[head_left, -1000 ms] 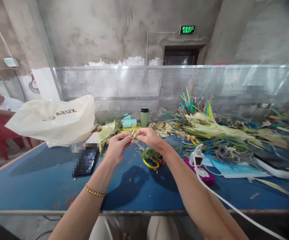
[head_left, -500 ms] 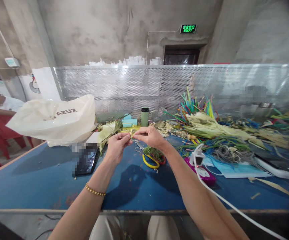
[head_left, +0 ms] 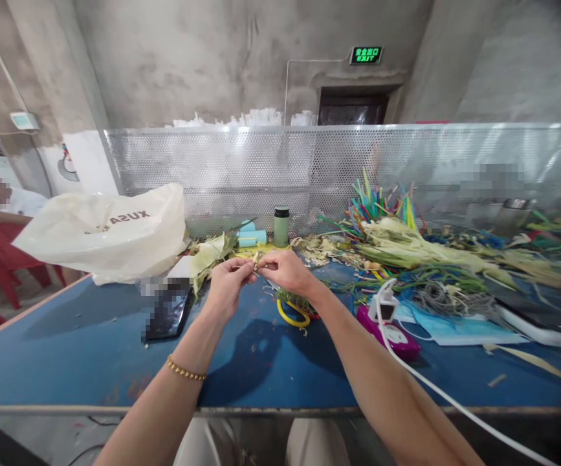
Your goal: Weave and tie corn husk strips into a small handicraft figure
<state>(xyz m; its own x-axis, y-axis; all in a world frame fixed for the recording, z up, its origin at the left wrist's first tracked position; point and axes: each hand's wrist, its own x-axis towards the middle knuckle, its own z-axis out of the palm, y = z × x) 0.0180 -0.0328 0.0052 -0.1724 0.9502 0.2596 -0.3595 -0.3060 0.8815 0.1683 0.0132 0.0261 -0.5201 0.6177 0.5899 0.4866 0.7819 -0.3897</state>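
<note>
My left hand (head_left: 231,279) and my right hand (head_left: 287,270) meet above the middle of the blue table, fingertips nearly touching. Between them is a small pale yellow piece (head_left: 256,257), which looks like a bit of corn husk; its exact form is too small to make out. The left thumb and fingers pinch it, and the right fingers close on its other side. Below and behind the right hand lie a yellow ring (head_left: 292,317) and some green fibre, partly covered by the wrist. A gold bead bracelet (head_left: 186,370) circles my left wrist.
Left of my hands lie a dark phone (head_left: 167,314) and a large white plastic bag (head_left: 110,233). A green bottle (head_left: 281,226) stands behind. To the right are corn husks (head_left: 406,243), grey cords (head_left: 438,299), a purple power bank (head_left: 396,340) with a white cable, and a blue mask (head_left: 464,329).
My right hand has come slightly lower and its fingers have closed in nearer the pale piece. The left hand has hardly moved.
</note>
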